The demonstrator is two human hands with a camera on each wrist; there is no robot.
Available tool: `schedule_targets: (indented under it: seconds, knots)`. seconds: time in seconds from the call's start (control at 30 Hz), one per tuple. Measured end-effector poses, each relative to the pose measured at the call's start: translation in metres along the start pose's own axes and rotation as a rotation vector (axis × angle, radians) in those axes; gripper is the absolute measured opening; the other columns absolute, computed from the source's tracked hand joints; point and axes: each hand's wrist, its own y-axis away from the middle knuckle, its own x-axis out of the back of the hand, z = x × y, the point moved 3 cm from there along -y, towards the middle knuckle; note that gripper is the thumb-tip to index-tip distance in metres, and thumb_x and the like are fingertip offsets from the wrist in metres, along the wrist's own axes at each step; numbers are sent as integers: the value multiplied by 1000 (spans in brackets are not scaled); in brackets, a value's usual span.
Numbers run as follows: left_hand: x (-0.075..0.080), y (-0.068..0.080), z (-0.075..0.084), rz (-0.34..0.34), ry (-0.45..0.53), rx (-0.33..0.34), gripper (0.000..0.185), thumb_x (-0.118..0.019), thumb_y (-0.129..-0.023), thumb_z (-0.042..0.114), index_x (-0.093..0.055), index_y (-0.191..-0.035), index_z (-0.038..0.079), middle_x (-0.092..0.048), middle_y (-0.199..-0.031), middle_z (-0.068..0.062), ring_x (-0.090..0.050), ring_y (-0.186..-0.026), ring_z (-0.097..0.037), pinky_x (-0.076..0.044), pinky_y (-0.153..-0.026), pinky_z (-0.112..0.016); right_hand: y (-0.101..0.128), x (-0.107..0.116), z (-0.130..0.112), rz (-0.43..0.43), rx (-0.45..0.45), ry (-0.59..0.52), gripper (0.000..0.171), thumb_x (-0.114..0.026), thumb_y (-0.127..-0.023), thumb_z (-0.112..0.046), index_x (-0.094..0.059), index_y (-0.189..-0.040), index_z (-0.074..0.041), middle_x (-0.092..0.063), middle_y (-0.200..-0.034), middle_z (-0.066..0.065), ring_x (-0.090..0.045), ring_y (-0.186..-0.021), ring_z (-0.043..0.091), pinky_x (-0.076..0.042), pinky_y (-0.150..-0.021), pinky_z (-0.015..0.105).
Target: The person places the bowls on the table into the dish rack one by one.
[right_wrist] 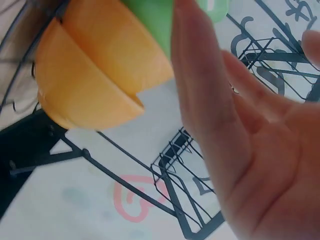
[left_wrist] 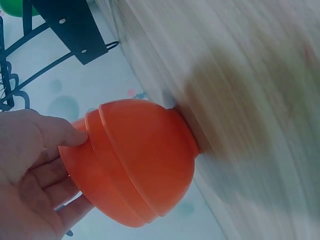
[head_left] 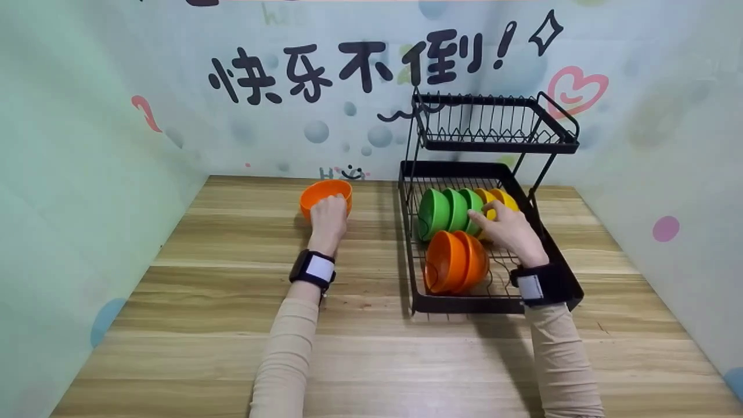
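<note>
Gripping an orange bowl (head_left: 325,191), left hand (head_left: 328,220); right hand (head_left: 508,229), seemingly spread, touches racked green bowls (head_left: 450,210).

I see an orange bowl (head_left: 325,194) sitting right side up on the wooden table, to the left of the black rack, well apart from it. It is round, with a ridge running around its outside below the rim. My left hand (head_left: 328,220) holds it at the near rim. In the rack's bottom shelf, the green bowls (head_left: 450,210) stand on their edges in a row. My right hand (head_left: 508,229) touches the last green one with straight fingers, I think; the close view is blurry.
</note>
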Motion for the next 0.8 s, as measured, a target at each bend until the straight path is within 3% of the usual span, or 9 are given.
schedule_targets:
  seconds: [0.13,0.27,0.47,0.8]
  knots:
    - [5,0,3,34,-28,-38,7,-59,-82,1,-65,-84,2,-69,-75,-14,-66,-67,-31,-53,-56,-40,-3,2,3,7,-21,-89,71,-44,-90,-62,-44,-132,-5,-64,-110,21,-64,-83,25,-46,-63,25]
    - [12,-1,9,47,-34,-92,8,-59,-84,0,-65,-88,1,-68,-75,-14,-66,-68,-31,-53,-58,-39,-5,3,4,-18,-46,-271,71,-48,-91,-59,-40,-137,-6,-59,-121,24,-66,-82,17,-53,-68,24]
    - [24,2,21,120,-31,-166,8,-58,-84,1,-65,-88,3,-69,-75,-13,-66,-71,-29,-51,-62,-38,-6,4,3,-34,-68,-553,68,-49,-93,-51,-36,-141,-5,-52,-120,20,-64,-79,4,-56,-69,22]
    - [41,11,47,169,-52,-280,13,-61,-82,1,-64,-94,7,-71,-87,-7,-67,-79,-24,-50,-69,-32,-2,7,-1,-34,-48,-714,66,-47,-95,-48,-33,-141,-3,-49,-120,19,-66,-79,6,-57,-74,27]
